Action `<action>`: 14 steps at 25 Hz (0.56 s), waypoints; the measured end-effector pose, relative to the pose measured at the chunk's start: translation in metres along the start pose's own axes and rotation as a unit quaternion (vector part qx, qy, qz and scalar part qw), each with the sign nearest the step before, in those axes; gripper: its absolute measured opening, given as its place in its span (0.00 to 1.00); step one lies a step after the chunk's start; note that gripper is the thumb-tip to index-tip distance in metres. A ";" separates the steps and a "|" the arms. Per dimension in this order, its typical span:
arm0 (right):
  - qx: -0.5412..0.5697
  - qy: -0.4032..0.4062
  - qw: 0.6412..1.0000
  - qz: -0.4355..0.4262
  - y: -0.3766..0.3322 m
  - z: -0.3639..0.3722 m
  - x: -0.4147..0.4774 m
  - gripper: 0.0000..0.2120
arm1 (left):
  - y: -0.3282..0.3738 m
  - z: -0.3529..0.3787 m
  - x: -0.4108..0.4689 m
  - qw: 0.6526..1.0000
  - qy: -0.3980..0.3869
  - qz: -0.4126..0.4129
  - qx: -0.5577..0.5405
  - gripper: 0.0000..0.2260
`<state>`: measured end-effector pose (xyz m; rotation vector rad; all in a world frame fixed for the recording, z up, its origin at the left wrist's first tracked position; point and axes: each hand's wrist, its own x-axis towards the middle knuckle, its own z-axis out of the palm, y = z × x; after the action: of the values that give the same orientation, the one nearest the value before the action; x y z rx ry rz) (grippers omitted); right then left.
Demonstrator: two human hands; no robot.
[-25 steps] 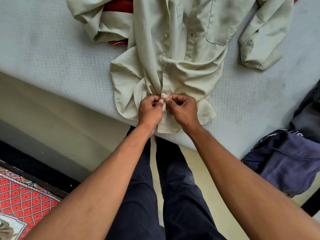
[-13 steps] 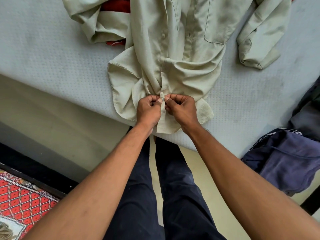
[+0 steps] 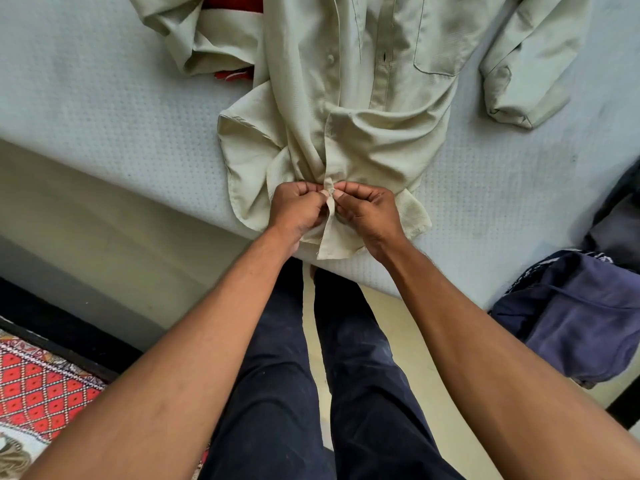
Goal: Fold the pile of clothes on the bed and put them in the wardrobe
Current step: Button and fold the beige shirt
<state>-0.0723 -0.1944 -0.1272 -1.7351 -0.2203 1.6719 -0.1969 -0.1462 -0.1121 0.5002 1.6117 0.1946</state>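
Khaki shirt (image 3: pixel 363 81): lies front-up on the bed (image 3: pixel 104 98), collar end away from the person, hem spilling over the near edge; both sleeves sprawl unfolded on either side of its body.
Left hand (image 3: pixel 296 211): at the shirt's lower front, just above the hem; fingers (image 3: pixel 320 194) curled in, thumb and forefinger pinching one front edge.
Right hand (image 3: pixel 370 213): touching the left one across the shirt's opening; fingers clenched on the opposite edge, thumb tip against thumb tip.
Placket: a narrow strip stands up between the two thumbs; the tail below it hangs loose past the hem line.
Change: over the last second both hands keep the same spot on the shirt; only the pinched strip rises a little and the cloth above it bunches tighter.
Meaning: probably a low button being fastened and not yet through; the thumbs hide it, so I cannot tell. Folding proper has not begun.
Upper front: a button (image 3: pixel 330 59) higher up the shirt sits apart from its buttonhole, so that stretch is open.
Red garment (image 3: pixel 232 1): tucked under the shirt's sleeve on the left hand's side, mostly covered.
Blue garment (image 3: pixel 581 317): heaped well apart from the shirt's hem on the right hand's side, unfolded.
Outlook: most of the pile, and the wardrobe trip, remain.
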 end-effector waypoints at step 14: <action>-0.073 0.042 0.996 -0.015 0.007 0.004 -0.001 0.08 | -0.010 -0.018 0.017 0.995 -0.010 0.056 0.076 0.02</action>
<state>-0.0789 -0.1985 -0.1304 -1.8965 -0.3355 1.5901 -0.2167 -0.1450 -0.1299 0.7090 1.5875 0.1518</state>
